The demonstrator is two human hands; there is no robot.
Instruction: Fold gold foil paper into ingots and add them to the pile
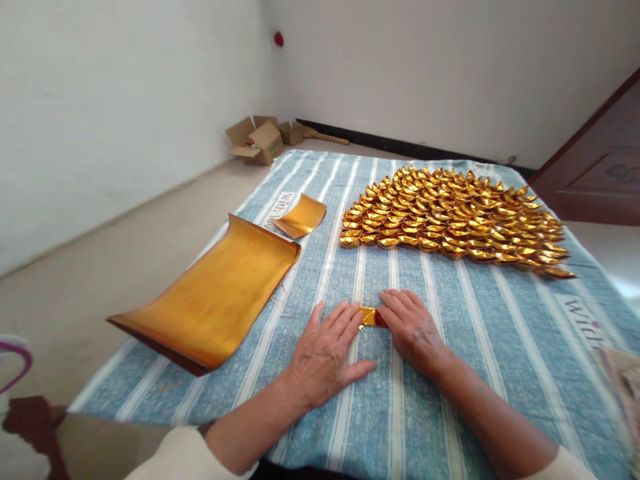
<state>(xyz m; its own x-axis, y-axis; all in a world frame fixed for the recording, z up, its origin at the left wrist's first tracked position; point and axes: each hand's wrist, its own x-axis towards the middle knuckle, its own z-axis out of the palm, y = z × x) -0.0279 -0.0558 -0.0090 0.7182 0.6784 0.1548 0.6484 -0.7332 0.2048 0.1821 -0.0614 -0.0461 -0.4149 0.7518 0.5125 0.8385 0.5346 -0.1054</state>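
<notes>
A small piece of gold foil paper (369, 316) is pressed flat against a blue-and-white striped cloth (500, 333) near the front middle of the covered surface. It is pinned between the two hands: the left hand (325, 353) lies palm down with fingers spread and flat, its fingertips laid on the paper's left end, while the right hand (413, 327) is set palm down on the right end, fingers extended and close together. Neither hand is curled round the paper; it is held down by flattened fingers only. Most of the piece is covered, so its folded shape cannot be made out with certainty, though a narrow, shiny strip is seen between the hands.

To the left, a thick stack of large gold foil sheets (215, 300) is laid on the cloth, its far edge curled upward and its near corner overhanging the cloth's edge. Just beyond it, a smaller curled gold sheet (300, 215) is seen. Farther back on the right, a broad heap of folded gold paper ingots (450, 217) is arranged in overlapping rows, each one boat-shaped and glossy. On the pale floor by the white wall, open cardboard boxes (260, 141) are stood in the corner.
</notes>
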